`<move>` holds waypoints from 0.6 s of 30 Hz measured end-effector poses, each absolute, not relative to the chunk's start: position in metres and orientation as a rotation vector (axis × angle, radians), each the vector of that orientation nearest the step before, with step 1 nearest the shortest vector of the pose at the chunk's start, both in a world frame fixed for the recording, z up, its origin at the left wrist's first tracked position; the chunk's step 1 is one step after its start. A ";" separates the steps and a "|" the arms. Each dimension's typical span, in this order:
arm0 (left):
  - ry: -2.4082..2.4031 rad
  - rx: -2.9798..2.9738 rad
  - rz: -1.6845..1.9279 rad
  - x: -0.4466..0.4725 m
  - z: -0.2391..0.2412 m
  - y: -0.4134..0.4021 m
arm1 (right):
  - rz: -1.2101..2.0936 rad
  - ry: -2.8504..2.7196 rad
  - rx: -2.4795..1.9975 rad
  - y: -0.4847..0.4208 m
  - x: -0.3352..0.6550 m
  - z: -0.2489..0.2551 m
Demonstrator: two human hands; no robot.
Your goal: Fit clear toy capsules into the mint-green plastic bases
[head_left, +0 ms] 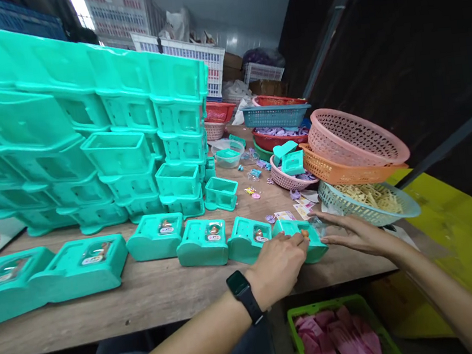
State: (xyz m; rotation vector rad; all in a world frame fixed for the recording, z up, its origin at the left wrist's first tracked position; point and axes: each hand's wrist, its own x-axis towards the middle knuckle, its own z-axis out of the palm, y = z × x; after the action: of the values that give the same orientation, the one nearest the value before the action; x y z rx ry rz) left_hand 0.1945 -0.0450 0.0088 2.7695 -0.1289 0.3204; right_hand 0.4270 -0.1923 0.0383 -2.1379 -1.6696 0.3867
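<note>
The last teal plastic box [316,254] sits at the right end of the near row on the bench [182,299]. The left hand [278,266] is over it, with bent fingers at a small orange piece [305,234]. I can't tell if that grip pinches the piece or just touches it. If it is loose, the piece could slip, roll off the near edge and maybe drop into the lime crate [296,340] below.

The right hand [357,234] has its fingers spread by a clear plastic piece [318,227]. I can't tell if its grip holds it. Clear things are hard to see, so it could get lost or bent.

The left hand is close to the next teal box [244,251], so a bump could push that one crooked. The pink basket [359,140] leans on the orange basket [346,170], so a knock from the right arm could tip it.
</note>
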 end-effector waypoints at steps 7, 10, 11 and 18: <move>-0.141 2.757 0.344 0.193 0.006 -0.044 | 0.369 -1.488 -2.142 -0.199 0.423 0.013; -0.146 2.753 0.342 0.194 0.004 -0.044 | 0.414 -1.428 -2.091 -0.200 0.423 0.004; -0.155 2.755 0.342 0.195 0.003 -0.043 | 0.438 -1.399 -2.064 -0.200 0.424 0.001; -0.155 2.804 0.345 0.194 0.000 -0.045 | 0.431 -1.415 -2.054 -0.196 0.426 -0.004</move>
State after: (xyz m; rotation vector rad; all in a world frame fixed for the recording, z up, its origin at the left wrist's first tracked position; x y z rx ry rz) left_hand 0.1935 -0.0447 -0.0003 2.8042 -0.1552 0.3453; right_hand 0.4262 -0.1965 -0.0039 -2.0538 -1.4148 0.4310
